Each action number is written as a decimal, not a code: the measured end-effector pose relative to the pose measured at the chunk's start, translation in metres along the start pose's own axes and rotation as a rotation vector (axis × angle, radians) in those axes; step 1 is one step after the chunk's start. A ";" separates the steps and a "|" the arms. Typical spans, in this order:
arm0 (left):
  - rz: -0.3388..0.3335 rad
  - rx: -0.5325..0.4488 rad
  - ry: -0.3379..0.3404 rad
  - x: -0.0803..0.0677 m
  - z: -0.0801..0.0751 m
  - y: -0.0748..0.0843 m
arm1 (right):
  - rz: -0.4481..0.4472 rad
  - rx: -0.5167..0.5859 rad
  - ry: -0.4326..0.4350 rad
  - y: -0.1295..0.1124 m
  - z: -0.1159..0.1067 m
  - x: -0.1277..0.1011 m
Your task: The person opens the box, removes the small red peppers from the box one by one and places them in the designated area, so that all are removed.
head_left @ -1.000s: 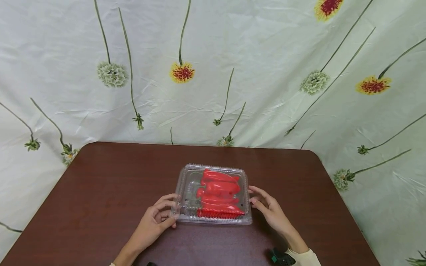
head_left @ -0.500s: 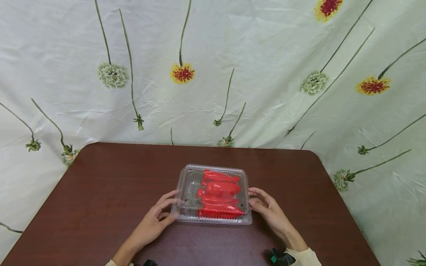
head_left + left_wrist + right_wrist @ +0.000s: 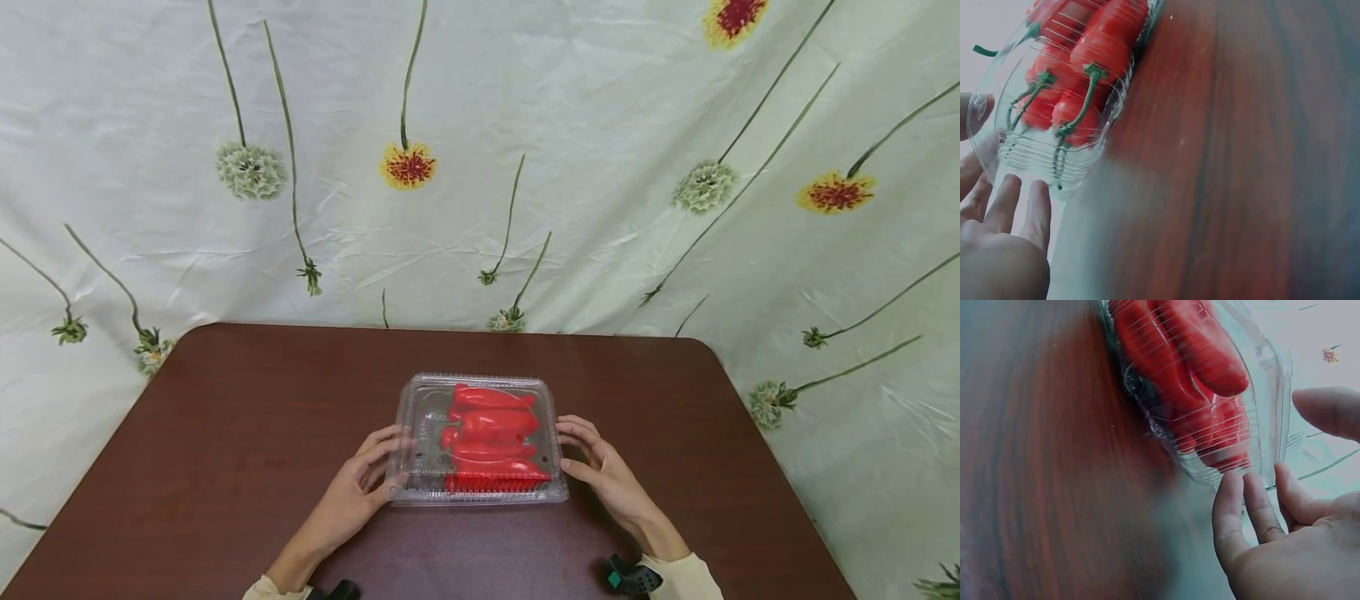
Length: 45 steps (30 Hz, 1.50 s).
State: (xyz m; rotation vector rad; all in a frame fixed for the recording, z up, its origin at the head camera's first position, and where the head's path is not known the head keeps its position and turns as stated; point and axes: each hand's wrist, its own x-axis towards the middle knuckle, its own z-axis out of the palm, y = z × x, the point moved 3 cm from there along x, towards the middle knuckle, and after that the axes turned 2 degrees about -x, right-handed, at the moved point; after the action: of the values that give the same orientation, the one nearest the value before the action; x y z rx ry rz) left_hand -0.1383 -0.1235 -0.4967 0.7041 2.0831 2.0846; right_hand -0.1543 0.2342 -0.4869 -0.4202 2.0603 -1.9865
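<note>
A clear plastic clamshell box [image 3: 480, 442] of red peppers [image 3: 491, 433] sits mid-surface on the dark brown wooden surface [image 3: 225, 433]. The left hand [image 3: 360, 487] at nine o'clock and the right hand [image 3: 603, 471] at three o'clock touch its sides, fingers relaxed, gripping nothing.

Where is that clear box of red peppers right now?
In the head view, the clear box sits on the brown table, near its front middle, between the left hand and the right hand.

Bare hands [image 3: 360, 492] emerge from cream sleeves [image 3: 686, 577], each wrist strapped with a black device [image 3: 628, 575].
</note>
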 end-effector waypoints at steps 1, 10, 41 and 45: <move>0.001 -0.017 -0.014 0.000 0.000 0.000 | -0.011 0.001 -0.009 0.000 0.000 0.000; -0.016 -0.020 -0.048 -0.001 0.000 -0.002 | -0.097 0.023 -0.056 0.003 0.000 -0.002; -0.010 -0.023 -0.063 -0.004 0.003 -0.001 | -0.337 -0.261 0.075 0.003 0.010 -0.011; -0.016 -0.029 -0.053 -0.006 0.003 -0.002 | -0.350 -0.295 0.079 0.001 0.010 -0.010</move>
State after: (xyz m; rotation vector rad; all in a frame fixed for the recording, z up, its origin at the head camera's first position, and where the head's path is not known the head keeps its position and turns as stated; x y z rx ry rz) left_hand -0.1326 -0.1230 -0.5002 0.7275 2.0201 2.0604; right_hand -0.1415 0.2290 -0.4888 -0.8241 2.4839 -1.8997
